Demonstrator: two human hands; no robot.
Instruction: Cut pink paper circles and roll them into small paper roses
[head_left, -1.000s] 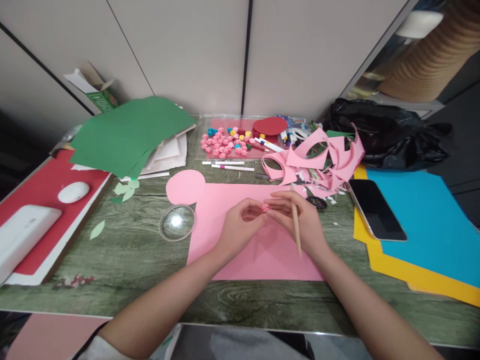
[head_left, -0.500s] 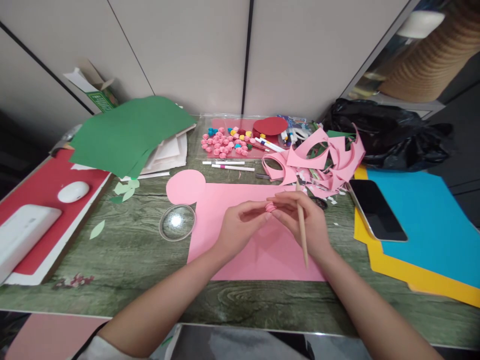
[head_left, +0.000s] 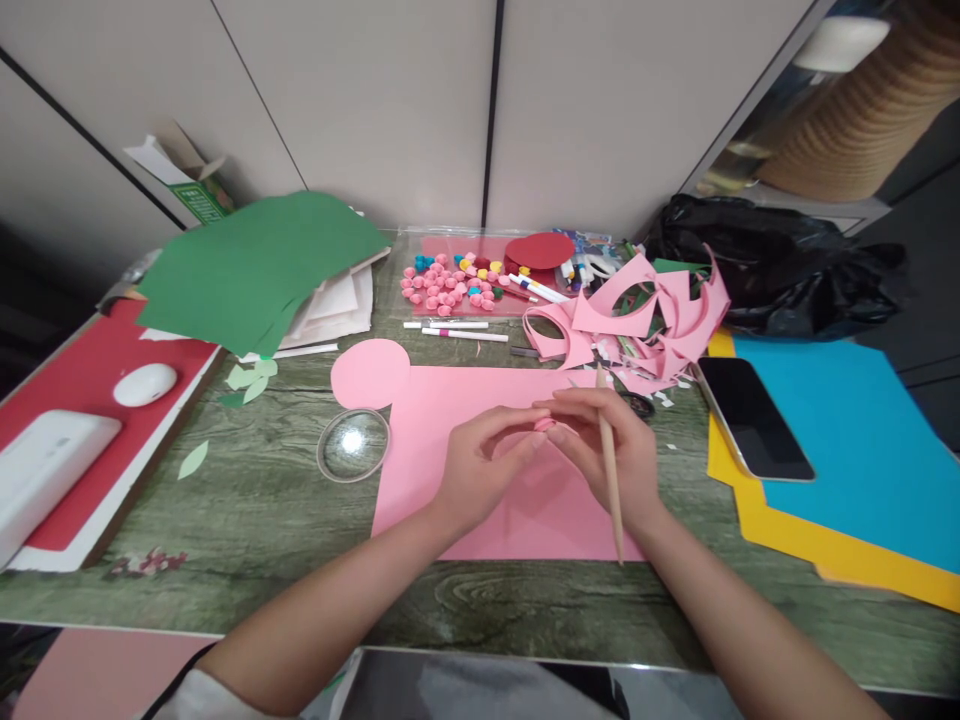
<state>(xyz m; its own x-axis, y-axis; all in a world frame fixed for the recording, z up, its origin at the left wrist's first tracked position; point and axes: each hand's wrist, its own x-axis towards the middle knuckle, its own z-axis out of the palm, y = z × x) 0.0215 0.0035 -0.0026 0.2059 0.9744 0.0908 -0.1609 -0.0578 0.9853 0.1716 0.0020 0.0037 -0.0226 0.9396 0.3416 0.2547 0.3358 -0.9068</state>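
A small pink rolled paper flower [head_left: 545, 425] is pinched between the fingertips of both hands, above a pink paper sheet [head_left: 427, 520]. My left hand [head_left: 484, 460] grips it from the left with thumb and fingers. From the right, my right hand [head_left: 619, 445] closes on its other side, and a thin wooden stick [head_left: 611, 470] is also tucked among those fingers, slanting down toward the wrist. Left of the sheet lie a pink paper circle [head_left: 371, 373] and a clear round disc with a rim [head_left: 354, 445].
Several small paper flowers [head_left: 442, 285] fill a clear tray at the back. Pink paper scraps [head_left: 637, 305] lie to its right. A phone [head_left: 754, 418] rests on blue paper [head_left: 862, 450]. Green paper [head_left: 255, 265], pale leaf cutouts [head_left: 255, 378] and a white mouse [head_left: 145, 384] are on the left.
Both hands have shifted slightly down, still holding the small pink flower. The wooden stick has swung a little, its lower end now lower and further right.
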